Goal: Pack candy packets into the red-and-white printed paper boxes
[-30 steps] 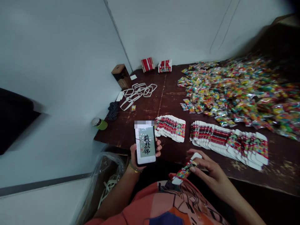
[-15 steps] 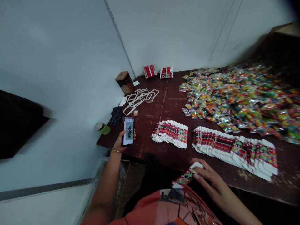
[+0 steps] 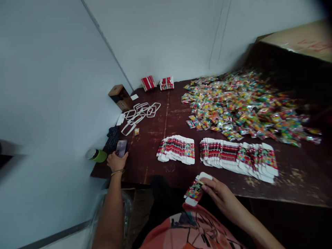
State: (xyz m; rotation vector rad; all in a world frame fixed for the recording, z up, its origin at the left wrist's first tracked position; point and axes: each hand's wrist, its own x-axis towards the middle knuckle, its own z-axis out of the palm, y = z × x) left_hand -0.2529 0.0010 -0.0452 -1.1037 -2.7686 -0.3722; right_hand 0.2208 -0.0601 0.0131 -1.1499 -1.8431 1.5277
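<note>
My left hand (image 3: 116,161) reaches out to the table's left corner and grips a phone (image 3: 121,148), which rests face down on or just above the dark table (image 3: 155,159). My right hand (image 3: 218,192) is close to my body at the table's front edge, its fingers closed on a flat printed carton (image 3: 195,191) with red and multicoloured print. Two fanned rows of the same flat cartons lie ahead, a short row (image 3: 177,149) and a longer row (image 3: 238,155).
A big heap of colourful candy packets (image 3: 241,107) covers the back right. White cardboard frames (image 3: 138,113), a wooden block (image 3: 118,96), two red-and-white boxes (image 3: 157,83), a dark cloth (image 3: 113,134) and a green cup (image 3: 96,155) sit at left. A clear bag (image 3: 114,214) hangs below.
My left hand carried the phone from in front of me out to the table's left corner and turned it screen down. The right hand kept its carton. The view swung right.
</note>
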